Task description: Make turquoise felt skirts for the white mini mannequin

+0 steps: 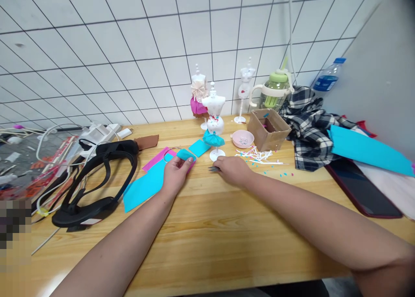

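Note:
My left hand (175, 172) pinches a small blue piece (185, 154), paper or thin cloth, between thumb and fingers. Beneath that hand lies a long blue strip (144, 189), beside a pink strip (155, 158). Another blue piece (200, 147) rests just beyond. My right hand (234, 170) is closed on small scissors (213, 169), whose grey blades point left near the table; the handles are hidden by the fingers. Right behind my hands stands a small white dress-form mannequin (214, 104), wearing a puffy blue skirt (213, 138) low on its body.
Two more mannequins (198, 83) (246, 78) stand against the tiled wall. To the right are a pink dish (243, 138), a cardboard box (268, 132), white sticks (259, 155), a green-lidded jug (275, 89), a plaid cloth (301, 137) and a phone (366, 191). A black headset (97, 206) and cables lie left.

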### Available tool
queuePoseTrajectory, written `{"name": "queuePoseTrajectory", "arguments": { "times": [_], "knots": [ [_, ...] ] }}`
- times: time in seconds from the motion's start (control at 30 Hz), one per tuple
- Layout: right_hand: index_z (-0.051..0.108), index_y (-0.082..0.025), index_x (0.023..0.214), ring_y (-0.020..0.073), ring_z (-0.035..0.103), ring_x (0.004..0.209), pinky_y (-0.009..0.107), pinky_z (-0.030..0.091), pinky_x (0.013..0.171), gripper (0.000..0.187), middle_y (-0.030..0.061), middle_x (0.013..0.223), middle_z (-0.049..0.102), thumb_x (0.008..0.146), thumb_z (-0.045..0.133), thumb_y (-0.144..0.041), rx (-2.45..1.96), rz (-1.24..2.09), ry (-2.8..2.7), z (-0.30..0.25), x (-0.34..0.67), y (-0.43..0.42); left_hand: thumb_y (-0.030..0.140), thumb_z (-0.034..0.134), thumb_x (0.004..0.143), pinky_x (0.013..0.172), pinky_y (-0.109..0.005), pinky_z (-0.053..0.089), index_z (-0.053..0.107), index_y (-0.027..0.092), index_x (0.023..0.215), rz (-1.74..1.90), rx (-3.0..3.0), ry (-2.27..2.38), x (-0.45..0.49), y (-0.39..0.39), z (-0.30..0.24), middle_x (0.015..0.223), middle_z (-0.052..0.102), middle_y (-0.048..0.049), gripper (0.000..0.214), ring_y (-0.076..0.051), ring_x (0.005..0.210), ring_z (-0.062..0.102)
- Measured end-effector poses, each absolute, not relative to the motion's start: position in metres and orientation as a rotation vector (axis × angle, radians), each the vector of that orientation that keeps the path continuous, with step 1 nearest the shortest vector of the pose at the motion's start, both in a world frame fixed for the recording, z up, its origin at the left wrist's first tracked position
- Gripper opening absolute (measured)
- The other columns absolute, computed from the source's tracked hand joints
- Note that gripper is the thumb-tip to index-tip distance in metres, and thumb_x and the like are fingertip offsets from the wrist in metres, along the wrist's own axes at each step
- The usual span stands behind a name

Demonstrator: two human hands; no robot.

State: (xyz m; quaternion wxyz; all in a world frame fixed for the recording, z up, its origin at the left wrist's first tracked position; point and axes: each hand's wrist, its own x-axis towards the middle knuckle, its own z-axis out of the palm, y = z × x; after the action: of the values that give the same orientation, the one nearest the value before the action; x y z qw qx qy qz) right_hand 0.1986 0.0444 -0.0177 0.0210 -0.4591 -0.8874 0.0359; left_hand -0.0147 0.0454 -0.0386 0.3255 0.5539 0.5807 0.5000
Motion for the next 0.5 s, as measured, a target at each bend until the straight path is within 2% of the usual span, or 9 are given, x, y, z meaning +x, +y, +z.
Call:
{"name": "queuePoseTrajectory", "arguments": {
  "times": [0.2, 0.27, 0.33, 0.5],
  "knots": [
    [0.068, -0.022, 0.104, 0.0236, 0.064, 0.095, 0.029, 0.045, 0.072, 0.027, 0.0082, 0.105, 0.07, 0.091, 0.044, -0.023, -1.621, 0.025, -2.713, -0.009, 0.258, 0.063, 0.044, 0.07, 0.073, 0.069, -0.028, 0.047, 0.07, 0.018, 0.085, 1.308, 1.455, 1.488, -0.013, 0.046, -0.039, 0.08, 0.071, -0.0024, 0.029, -0.017, 0.071, 0.061],
    [0.067, -0.023, 0.112, 0.0246, 0.065, 0.096, 0.031, 0.046, 0.073, 0.031, 0.0098, 0.108, 0.07, 0.091, 0.044, -0.023, -1.72, -0.006, -2.659, -0.006, 0.272, 0.067, 0.044, 0.07, 0.073, 0.07, -0.028, 0.047, 0.07, 0.018, 0.085, 1.335, 1.444, 1.48, -0.012, 0.044, -0.039, 0.08, 0.071, -0.0026, 0.029, -0.017, 0.072, 0.062],
    [0.062, -0.026, 0.122, 0.0245, 0.063, 0.101, 0.031, 0.047, 0.076, 0.037, 0.0077, 0.116, 0.068, 0.089, 0.045, -0.023, -1.747, -0.023, -2.623, -0.005, 0.274, 0.066, 0.044, 0.07, 0.072, 0.07, -0.028, 0.047, 0.07, 0.018, 0.085, 1.364, 1.44, 1.485, -0.011, 0.043, -0.038, 0.08, 0.071, -0.0027, 0.029, -0.017, 0.071, 0.061],
    [0.053, -0.028, 0.133, 0.0211, 0.055, 0.117, 0.031, 0.044, 0.091, 0.051, 0.0005, 0.137, 0.055, 0.084, 0.048, -0.017, -1.188, 0.101, -2.813, -0.012, 0.24, 0.041, 0.043, 0.069, 0.074, 0.071, -0.029, 0.047, 0.07, 0.018, 0.086, 1.363, 1.486, 1.475, -0.011, 0.043, -0.039, 0.081, 0.072, -0.0032, 0.028, -0.017, 0.072, 0.062]
  ]
}}
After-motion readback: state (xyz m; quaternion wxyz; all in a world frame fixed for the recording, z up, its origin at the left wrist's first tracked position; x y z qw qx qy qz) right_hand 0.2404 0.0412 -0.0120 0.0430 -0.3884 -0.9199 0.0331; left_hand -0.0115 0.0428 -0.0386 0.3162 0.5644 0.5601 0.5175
